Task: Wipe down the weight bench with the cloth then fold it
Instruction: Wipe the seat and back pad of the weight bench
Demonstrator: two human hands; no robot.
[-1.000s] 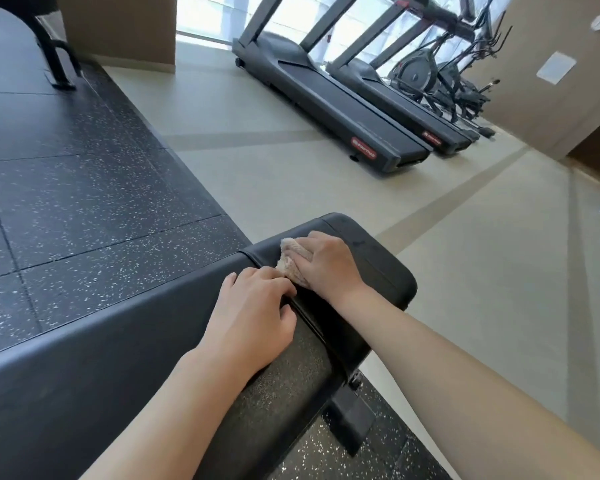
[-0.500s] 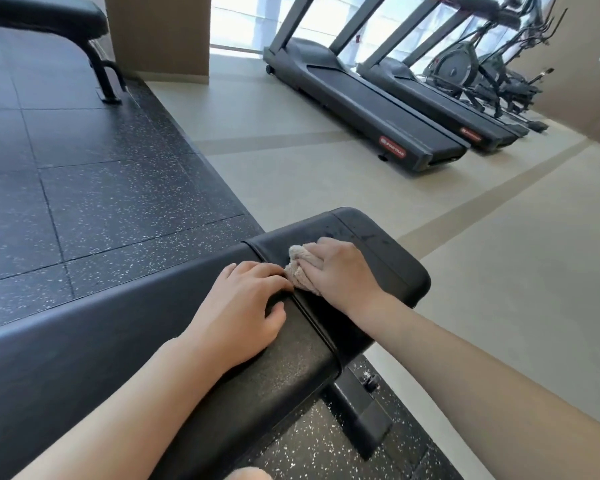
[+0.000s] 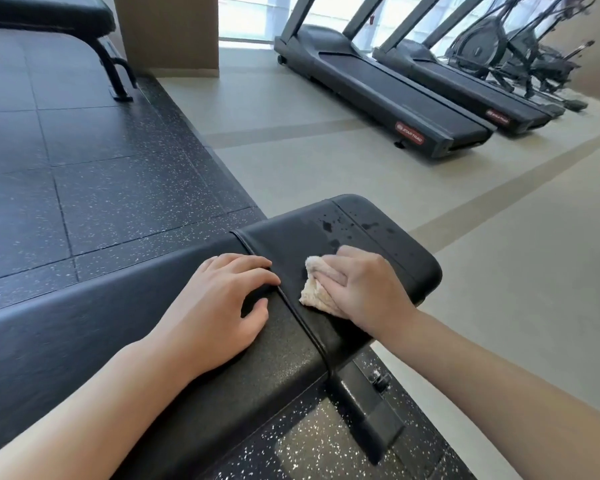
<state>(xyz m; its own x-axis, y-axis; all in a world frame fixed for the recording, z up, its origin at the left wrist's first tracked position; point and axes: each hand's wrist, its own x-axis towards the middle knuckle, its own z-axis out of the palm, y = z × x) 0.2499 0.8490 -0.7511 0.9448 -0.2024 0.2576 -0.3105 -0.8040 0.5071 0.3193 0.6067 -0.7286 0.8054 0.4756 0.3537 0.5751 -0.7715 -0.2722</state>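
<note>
The black padded weight bench (image 3: 84,327) runs from lower left to the right, with a short seat pad (image 3: 388,230) at its far end. Dark wet spots dot the seat pad's far part. A crumpled beige cloth (image 3: 314,289) lies on the seat pad just right of the gap between the pads. My right hand (image 3: 364,285) grips the cloth and presses it onto the pad. My left hand (image 3: 219,303) rests on the long pad beside the gap, fingers bent over its end, holding nothing.
Black speckled rubber flooring (image 3: 84,174) lies to the left, a beige floor (image 3: 482,271) to the right. Two treadmills (image 3: 378,88) and further exercise machines (image 3: 520,53) stand at the back right. A second bench (image 3: 49,15) stands at the top left. The bench frame (image 3: 368,407) shows below the pads.
My right hand has slid the cloth from the gap between the pads out onto the seat pad. The view has tilted up and left. My left hand stays on the long pad.
</note>
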